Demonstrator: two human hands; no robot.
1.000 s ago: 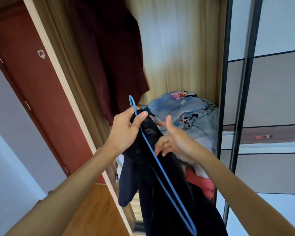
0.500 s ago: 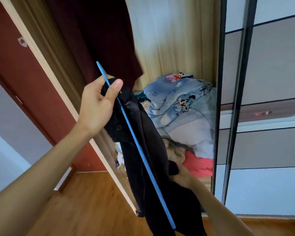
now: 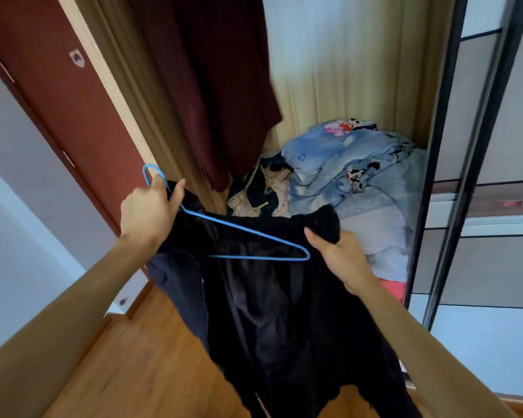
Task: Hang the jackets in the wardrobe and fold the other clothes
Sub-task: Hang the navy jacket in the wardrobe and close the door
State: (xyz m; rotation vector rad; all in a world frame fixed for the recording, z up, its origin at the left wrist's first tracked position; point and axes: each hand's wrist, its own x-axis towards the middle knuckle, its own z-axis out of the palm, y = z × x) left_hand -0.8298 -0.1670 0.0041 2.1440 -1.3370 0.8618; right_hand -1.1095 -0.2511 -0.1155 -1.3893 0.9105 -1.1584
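A black jacket [image 3: 272,312] hangs spread open in front of the wardrobe, its lining facing me. A thin blue wire hanger [image 3: 245,236] lies across its upper part. My left hand [image 3: 148,211] grips the hanger just below its hook together with the jacket's collar. My right hand [image 3: 338,257] grips the jacket's right shoulder beside the hanger's right tip. A dark maroon coat [image 3: 221,86] hangs inside the wardrobe [image 3: 344,61], above and behind my left hand.
A pile of blue printed bedding [image 3: 354,164] and other crumpled clothes [image 3: 263,188] fills the wardrobe floor. A dark-framed sliding door [image 3: 453,164] stands at the right. A red-brown room door [image 3: 58,95] is at the left, with wooden flooring [image 3: 139,366] below.
The jacket went from hanging narrow and upright to spread wide. My left hand dropped lower with the hanger, now lying nearly level. My right hand came up from below to grip the shoulder.
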